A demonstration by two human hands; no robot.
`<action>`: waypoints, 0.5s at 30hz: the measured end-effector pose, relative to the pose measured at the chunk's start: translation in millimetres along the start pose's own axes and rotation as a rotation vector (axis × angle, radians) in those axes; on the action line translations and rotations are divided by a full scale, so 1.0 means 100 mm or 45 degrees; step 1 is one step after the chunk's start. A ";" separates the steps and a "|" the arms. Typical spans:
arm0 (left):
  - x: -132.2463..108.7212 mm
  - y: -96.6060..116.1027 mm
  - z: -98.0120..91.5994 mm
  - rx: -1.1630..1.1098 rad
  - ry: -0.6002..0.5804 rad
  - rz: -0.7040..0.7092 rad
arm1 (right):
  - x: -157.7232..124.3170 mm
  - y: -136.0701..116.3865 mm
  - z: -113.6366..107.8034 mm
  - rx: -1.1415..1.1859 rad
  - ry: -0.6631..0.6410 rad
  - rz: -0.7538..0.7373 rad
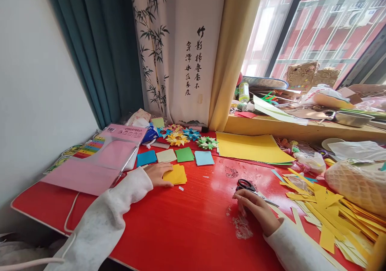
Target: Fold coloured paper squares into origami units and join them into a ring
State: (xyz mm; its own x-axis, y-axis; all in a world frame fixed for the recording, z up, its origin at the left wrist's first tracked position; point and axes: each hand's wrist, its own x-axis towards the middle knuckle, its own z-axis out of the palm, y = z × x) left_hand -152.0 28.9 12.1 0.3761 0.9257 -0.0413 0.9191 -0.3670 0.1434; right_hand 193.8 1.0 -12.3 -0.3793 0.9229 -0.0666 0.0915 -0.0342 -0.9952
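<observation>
My left hand [159,174] rests on the red table at the left edge of a small stack of yellow paper squares [176,175]. Its fingers lie along the stack's far side and the thumb at the near side. Behind it sit a row of paper squares: blue [146,158], cream [166,155], green [185,155] and light blue [204,158]. My right hand [255,208] hovers low over the table with loosely bent fingers, nothing visible in them. Just beyond it lie black-handled scissors [246,185], partly hidden by the fingers. Crumpled clear plastic [242,226] lies under that hand.
Folded paper rings [177,138] lie at the back, beside large yellow sheets [253,147]. Yellow paper strips [327,210] are heaped on the right. A pink folder [99,164] covers the left side. The windowsill [271,128] is cluttered.
</observation>
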 end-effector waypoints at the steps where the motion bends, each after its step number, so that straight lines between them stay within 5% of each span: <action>1: 0.00 0.00 -0.01 -0.002 -0.012 -0.001 | 0.00 0.00 0.00 -0.008 -0.001 -0.003; 15: -0.02 0.04 -0.03 0.050 -0.004 -0.016 | 0.01 0.00 0.01 -0.017 -0.020 -0.027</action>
State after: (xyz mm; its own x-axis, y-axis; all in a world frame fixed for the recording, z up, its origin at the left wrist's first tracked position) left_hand -149.2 25.3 16.0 0.3647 0.9300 -0.0461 0.9277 -0.3587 0.1036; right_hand 192.8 1.8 -12.5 -0.3960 0.9171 -0.0471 0.0956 -0.0098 -0.9954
